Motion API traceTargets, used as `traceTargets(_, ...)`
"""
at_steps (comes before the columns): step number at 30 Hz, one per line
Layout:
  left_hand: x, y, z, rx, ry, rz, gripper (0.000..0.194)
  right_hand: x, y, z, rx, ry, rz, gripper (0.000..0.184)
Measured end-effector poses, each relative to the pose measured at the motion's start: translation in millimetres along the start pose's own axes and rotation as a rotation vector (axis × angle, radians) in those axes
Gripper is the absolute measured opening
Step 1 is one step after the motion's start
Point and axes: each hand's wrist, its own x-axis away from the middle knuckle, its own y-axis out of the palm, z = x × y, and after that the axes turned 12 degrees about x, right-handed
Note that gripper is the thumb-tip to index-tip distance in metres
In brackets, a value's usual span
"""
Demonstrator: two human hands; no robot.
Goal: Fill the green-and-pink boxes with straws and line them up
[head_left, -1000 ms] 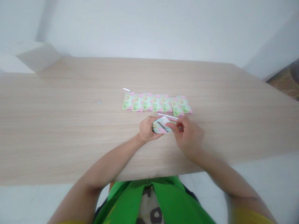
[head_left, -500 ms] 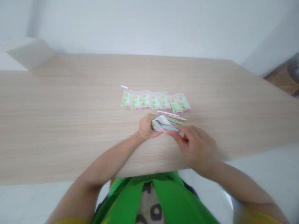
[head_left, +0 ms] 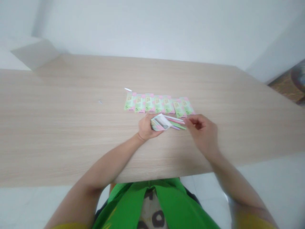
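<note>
My left hand (head_left: 146,128) grips an opened pastel paper packet (head_left: 159,122), which has a white flap folded back. Thin sticks in pink, green, white and purple (head_left: 176,123) fan out to the right of the packet, and their material is hard to tell. My right hand (head_left: 202,133) hangs just beyond their tips, fingers curled, with nothing visible in them. Above both hands, several green-and-pink boxes marked "5" (head_left: 157,105) lie side by side on the wooden table (head_left: 71,133). The hands touch none of these boxes.
A small white stick (head_left: 128,89) lies on the table beyond the row of boxes. White walls (head_left: 152,28) stand behind the table, with a pale angular block (head_left: 35,54) at the far left. My green apron (head_left: 140,203) shows below the near table edge.
My right hand has moved away from the packet to the right, and its fingers have curled. The packet has shifted slightly left, leaving the coloured sticks more exposed to its right.
</note>
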Motion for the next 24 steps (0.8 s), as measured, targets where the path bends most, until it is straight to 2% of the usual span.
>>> traceTargets(2, -1, -0.3, -5, -0.016, -0.060, 0.085, 0.065, -7, 12, 8, 0.164, -0.024, -0.054, 0.028)
traceTargets(6, 0, 5.8, -4, -0.006, -0.290, 0.262, 0.065, -16, 48, 13, 0.541, -0.180, -0.346, 0.025)
traceTargets(9, 2, 10.9, 2, 0.044, -0.372, 0.272, 0.062, -24, 72, 13, 0.675, -0.316, -0.491, 0.028)
traceTargets(12, 2, 11.9, 6, 0.047, -0.324, 0.251, 0.066, -35, 91, 12, 0.723, -0.395, -0.574, 0.033)
traceTargets(15, 2, 10.7, 7, 0.044, -0.227, 0.254, 0.066, -42, 102, 9, 0.728, -0.430, -0.593, 0.034)
traceTargets(21, 3, 10.5, 1, 0.046, -0.203, 0.257, 0.069, -45, 108, 3, 0.712, -0.413, -0.583, 0.044)
traceTargets(24, 2, 8.5, -2, 0.020, -0.064, 0.252, 0.071, -45, 108, 5, 0.723, -0.408, -0.593, 0.044)
